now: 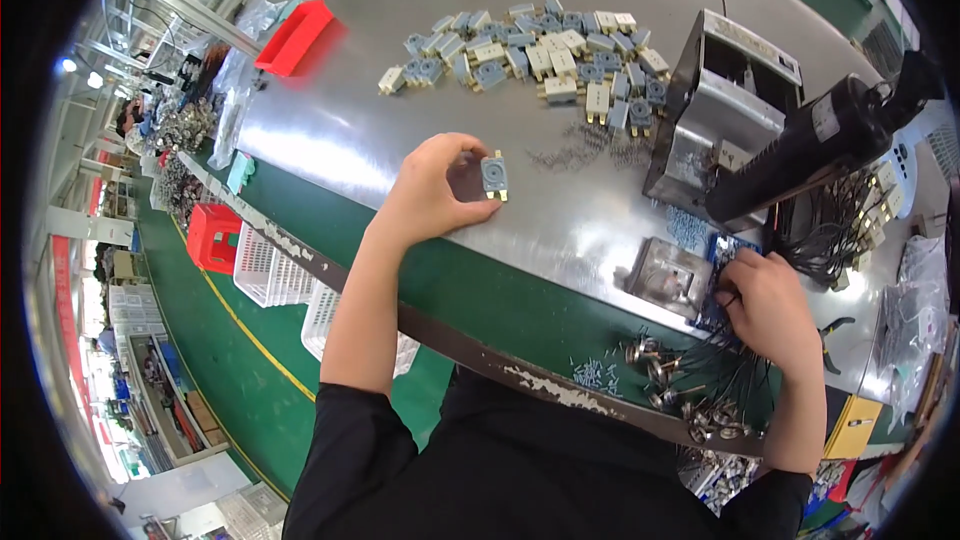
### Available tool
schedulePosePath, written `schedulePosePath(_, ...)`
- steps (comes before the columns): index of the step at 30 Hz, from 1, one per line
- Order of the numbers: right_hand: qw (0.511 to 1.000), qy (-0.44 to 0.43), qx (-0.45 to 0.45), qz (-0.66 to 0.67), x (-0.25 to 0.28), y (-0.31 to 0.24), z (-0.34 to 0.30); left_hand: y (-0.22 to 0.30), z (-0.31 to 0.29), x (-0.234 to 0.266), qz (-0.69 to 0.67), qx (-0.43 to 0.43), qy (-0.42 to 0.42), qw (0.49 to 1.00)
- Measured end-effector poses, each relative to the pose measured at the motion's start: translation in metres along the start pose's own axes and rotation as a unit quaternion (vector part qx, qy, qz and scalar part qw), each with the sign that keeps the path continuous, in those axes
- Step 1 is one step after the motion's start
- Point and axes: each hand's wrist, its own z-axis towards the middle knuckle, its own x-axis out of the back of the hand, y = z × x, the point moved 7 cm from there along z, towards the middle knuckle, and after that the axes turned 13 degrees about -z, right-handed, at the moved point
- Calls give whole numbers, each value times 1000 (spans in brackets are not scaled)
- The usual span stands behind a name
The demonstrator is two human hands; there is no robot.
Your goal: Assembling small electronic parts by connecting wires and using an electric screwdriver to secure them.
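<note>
My left hand (432, 185) is over the metal bench, with thumb and fingers closed around the ends of a small grey block (494, 177). The block has a round recess in its face and brass tabs at its ends. Further right, my right hand (765, 310) has its fingers curled down at a blue piece (712, 312) beside a square metal fixture (668, 278). What those fingertips pinch is hidden. Black wires (725, 375) run beneath this hand toward several round metal parts (662, 370) at the bench's near edge.
Many grey and cream blocks (560, 62) lie spread at the back. Springs (590, 148) lie nearer. A metal machine (715, 105) and a black cylindrical tool (800, 155) stand right. Loose screws (597, 375) sit on the green strip. A red bin (297, 38) is far left; pliers (832, 342) lie right.
</note>
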Motion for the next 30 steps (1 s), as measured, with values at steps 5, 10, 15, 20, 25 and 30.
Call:
schedulePosePath(5,999,-11,25,-24,5,-10,4,37,-12,-16,-144,-82,-5,986)
schedulePosePath(10,999,-3,-9,45,11,-3,-3,73,-12,-25,-238,-144,-8,960)
schedulePosePath(15,983,108,-46,144,19,7,-14,87,-6,-61,-477,-122,-11,870)
schedulePosePath(20,960,189,-42,201,32,8,-15,104,7,-134,-378,-34,-125,917)
schedulePosePath(25,948,243,-33,204,46,9,-18,145,15,-161,-146,-207,-56,966)
schedulePosePath(30,943,257,-34,210,45,10,-20,147,12,-170,-94,-226,-65,967)
